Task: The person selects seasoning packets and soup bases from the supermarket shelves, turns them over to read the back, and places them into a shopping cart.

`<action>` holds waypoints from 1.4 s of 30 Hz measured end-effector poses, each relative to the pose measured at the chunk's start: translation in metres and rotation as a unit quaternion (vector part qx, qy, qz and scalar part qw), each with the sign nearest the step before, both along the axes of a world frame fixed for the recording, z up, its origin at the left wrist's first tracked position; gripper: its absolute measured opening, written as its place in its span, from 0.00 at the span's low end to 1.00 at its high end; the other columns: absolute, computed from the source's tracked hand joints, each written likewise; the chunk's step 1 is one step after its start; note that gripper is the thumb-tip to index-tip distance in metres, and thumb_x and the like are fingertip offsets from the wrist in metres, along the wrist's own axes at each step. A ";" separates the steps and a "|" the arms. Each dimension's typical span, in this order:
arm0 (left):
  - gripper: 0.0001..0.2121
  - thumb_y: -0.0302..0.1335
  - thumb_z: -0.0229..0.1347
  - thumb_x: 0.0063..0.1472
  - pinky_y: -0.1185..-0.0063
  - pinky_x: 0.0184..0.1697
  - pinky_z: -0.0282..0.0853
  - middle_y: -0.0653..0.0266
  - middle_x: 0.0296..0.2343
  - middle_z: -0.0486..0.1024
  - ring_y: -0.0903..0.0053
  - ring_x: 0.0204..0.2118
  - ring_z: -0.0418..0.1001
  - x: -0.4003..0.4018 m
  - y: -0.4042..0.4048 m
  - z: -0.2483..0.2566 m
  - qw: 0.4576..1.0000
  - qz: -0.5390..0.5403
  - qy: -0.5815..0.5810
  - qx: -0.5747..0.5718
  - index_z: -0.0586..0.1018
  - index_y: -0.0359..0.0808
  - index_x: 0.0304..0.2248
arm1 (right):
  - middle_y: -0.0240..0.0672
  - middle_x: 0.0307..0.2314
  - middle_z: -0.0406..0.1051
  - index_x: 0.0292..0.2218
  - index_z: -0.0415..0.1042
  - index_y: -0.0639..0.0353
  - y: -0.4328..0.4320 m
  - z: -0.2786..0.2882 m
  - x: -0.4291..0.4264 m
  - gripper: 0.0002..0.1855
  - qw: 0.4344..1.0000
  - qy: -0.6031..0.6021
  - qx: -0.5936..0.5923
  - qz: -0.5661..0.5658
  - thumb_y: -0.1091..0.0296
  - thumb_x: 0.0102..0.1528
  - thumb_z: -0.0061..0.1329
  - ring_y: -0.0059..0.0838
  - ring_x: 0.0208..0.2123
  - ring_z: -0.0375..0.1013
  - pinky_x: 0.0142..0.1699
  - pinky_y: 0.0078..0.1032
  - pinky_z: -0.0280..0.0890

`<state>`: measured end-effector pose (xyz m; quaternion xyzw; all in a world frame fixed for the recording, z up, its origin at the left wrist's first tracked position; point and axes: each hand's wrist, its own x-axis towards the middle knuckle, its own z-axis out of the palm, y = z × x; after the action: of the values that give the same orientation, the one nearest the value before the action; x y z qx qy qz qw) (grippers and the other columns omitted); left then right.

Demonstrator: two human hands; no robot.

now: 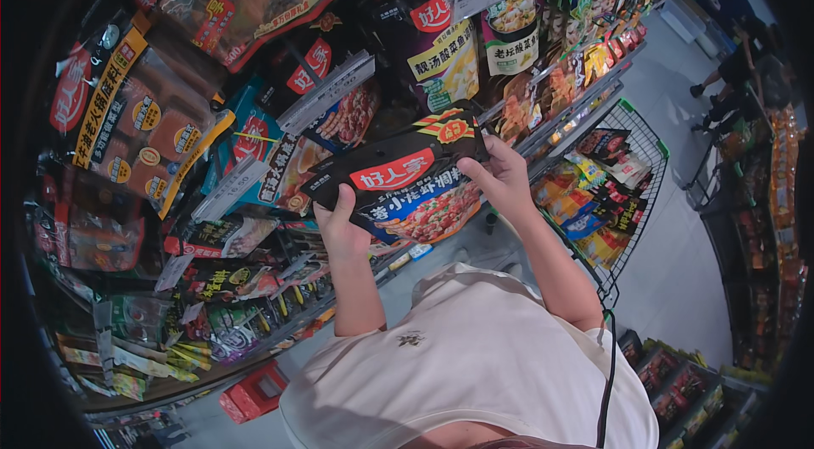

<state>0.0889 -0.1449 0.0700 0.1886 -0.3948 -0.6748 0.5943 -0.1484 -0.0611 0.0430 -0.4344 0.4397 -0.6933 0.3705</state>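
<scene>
A black seasoning packet point(407, 179) with a red logo, a blue band and a food picture is held up between both hands. My left hand point(343, 223) grips its left end, the thumb lying on the front face. At its right end, my right hand point(502, 179) pinches the edge, thumb also in front. The fingers behind the packet are hidden. Just beyond it, a similar packet point(346, 118) with a blue band hangs on the shelf rack behind a price tag point(331, 91).
Hanging food packets point(149, 124) fill the rack at the left and top. A wire shopping cart point(658, 185) holding several packets stands at the right. A red container point(254, 393) is on the floor at lower left. Another person's legs point(715, 83) show at upper right.
</scene>
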 end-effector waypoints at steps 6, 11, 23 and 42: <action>0.21 0.29 0.60 0.64 0.66 0.56 0.69 0.55 0.47 0.76 0.66 0.50 0.75 0.004 0.009 -0.013 0.994 -0.077 -0.051 -0.056 0.72 0.30 0.53 | 0.32 0.37 0.79 0.48 0.73 0.70 0.025 0.028 -0.001 0.18 0.997 0.069 -0.003 -0.028 0.73 0.59 0.59 0.14 0.36 0.73 0.43 0.18 0.70; 0.18 0.24 0.59 0.63 0.66 0.55 0.70 0.54 0.46 0.77 0.66 0.49 0.76 -0.012 0.011 -0.024 0.992 -0.120 -0.035 -0.027 0.73 0.30 0.51 | 0.32 0.33 0.80 0.44 0.76 0.69 0.046 0.021 -0.010 0.13 0.996 0.071 -0.017 -0.053 0.74 0.59 0.58 0.13 0.34 0.73 0.39 0.17 0.68; 0.09 0.16 0.65 0.56 0.80 0.41 0.75 0.58 0.33 0.83 0.79 0.34 0.79 -0.089 0.012 -0.053 0.957 -0.262 -0.121 -0.023 0.84 0.25 0.38 | 0.28 0.23 0.73 0.38 0.77 0.69 0.104 -0.013 -0.048 0.09 0.966 0.094 0.022 -0.239 0.71 0.60 0.58 0.13 0.24 0.63 0.30 0.16 0.59; 0.29 0.14 0.52 0.66 0.67 0.57 0.71 0.38 0.55 0.69 0.59 0.53 0.75 -0.198 0.072 -0.083 0.939 -0.259 -0.202 -0.099 0.64 0.45 0.64 | 0.32 0.23 0.72 0.38 0.76 0.71 0.149 -0.066 -0.180 0.10 0.976 0.076 0.106 -0.177 0.70 0.62 0.54 0.18 0.24 0.65 0.31 0.18 0.59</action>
<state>-0.1090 -0.0732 -0.0125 0.1523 -0.6069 -0.7105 0.3220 -0.3285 0.0882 -0.0228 -0.3597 0.6071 -0.6624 0.2515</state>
